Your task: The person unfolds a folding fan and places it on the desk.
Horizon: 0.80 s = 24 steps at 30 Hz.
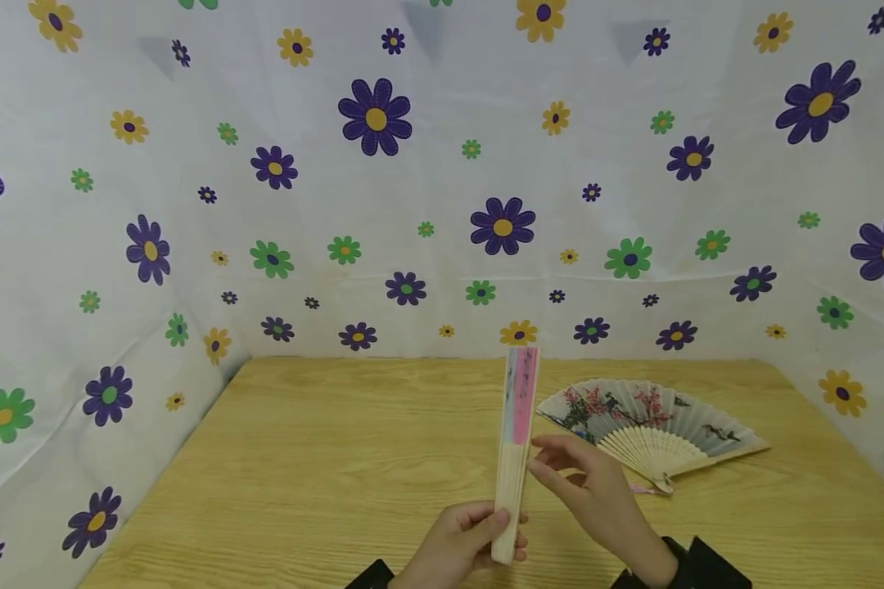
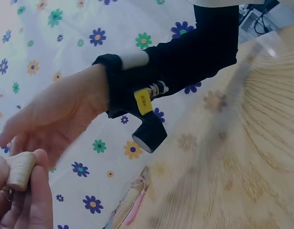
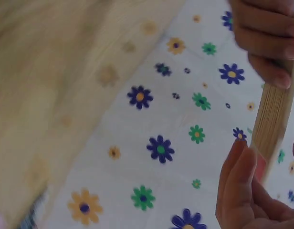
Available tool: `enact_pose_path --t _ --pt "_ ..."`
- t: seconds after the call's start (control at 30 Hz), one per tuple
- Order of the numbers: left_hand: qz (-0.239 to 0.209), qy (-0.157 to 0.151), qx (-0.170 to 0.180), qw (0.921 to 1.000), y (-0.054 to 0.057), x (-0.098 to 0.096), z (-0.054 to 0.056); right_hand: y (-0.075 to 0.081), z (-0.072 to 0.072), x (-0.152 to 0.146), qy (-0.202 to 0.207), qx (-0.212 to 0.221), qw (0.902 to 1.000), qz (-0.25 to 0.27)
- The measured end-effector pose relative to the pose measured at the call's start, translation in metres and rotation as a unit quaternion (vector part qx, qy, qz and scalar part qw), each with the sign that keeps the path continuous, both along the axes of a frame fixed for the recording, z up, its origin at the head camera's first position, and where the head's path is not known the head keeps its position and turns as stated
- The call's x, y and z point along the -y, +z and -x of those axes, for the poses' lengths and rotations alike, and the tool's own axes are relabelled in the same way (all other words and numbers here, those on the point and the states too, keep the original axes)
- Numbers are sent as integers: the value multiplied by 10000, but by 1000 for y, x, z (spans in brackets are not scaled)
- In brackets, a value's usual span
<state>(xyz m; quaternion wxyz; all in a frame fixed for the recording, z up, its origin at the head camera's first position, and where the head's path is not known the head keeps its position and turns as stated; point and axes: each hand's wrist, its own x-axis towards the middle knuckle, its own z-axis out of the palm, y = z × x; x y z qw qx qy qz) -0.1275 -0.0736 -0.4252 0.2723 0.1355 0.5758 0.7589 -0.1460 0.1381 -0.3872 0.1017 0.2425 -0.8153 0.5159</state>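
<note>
My left hand point(image 1: 462, 541) grips the handle end of a folded hand fan point(image 1: 516, 466), thumb across its front. The fan stands nearly upright, its pale wooden sticks together and a pink and bluish strip of leaf showing at the top. In the left wrist view only the fan's wooden end point(image 2: 20, 171) shows between the fingers. My right hand point(image 1: 597, 495) is beside the fan's right edge, with fingertips right at it about halfway up and a gap between thumb and forefinger. From the right wrist, the fan's stick edges point(image 3: 273, 114) face the camera between both hands.
A spread fan point(image 1: 648, 417) with red blossom and dark bird pictures lies on the wooden table point(image 1: 324, 458), right of and behind my right hand. Its pink tassel point(image 1: 641, 489) lies near the pivot. White flowered cloth point(image 1: 427, 180) walls the table at the back and sides.
</note>
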Motion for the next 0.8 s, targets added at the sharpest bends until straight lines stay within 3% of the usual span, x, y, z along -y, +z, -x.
enact_pose_path --t 0.07,0.1,0.17,0.27,0.4,0.6,0.7,0.8 --pt "-44 -128 -200 9997 0 -5 0 -1 1 -1 275 1589 9853 572" --pt "26 -164 -343 9993 0 -7 0 -2 3 -1 411 2095 9745 684" --pt "310 -130 -690 9971 1 -10 0 -3 3 -2 586 2505 9637 708" --pt "1083 306 -1127 9872 1 -14 1 -7 2 -3 544 2460 9665 497" --pt "1782 875 -1042 9745 2 -14 4 -12 0 -5 527 2305 9714 231" --pt "1567 763 -827 9812 -1 -6 11 -11 4 -10 516 2557 9652 157" --pt "1478 694 -782 9835 -2 -5 12 -12 6 -10 338 2557 9661 69" --pt "1459 819 -788 9828 -2 -5 13 -15 7 -10 86 2420 9702 -21"
